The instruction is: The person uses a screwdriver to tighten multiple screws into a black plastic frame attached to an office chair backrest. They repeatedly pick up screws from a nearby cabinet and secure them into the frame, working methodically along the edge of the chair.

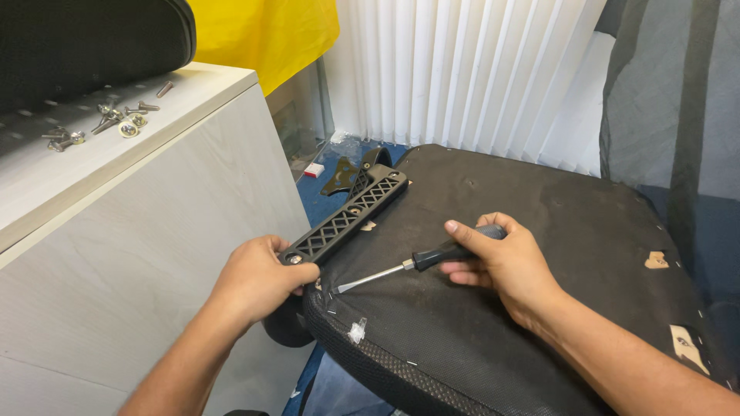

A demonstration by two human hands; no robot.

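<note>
- Head view: the left hand [258, 279] grasps the near end of a black lattice bracket [347, 218], fingers wrapped round it, at the edge of an upturned black seat cushion [539, 308].
- The right hand [501, 262] is clenched on a black-handled screwdriver [416, 262], its tip resting on the cushion fabric just beside the bracket.
- Loose screws [100, 123] lie on the pale cabinet [154, 231] to the left.
</note>
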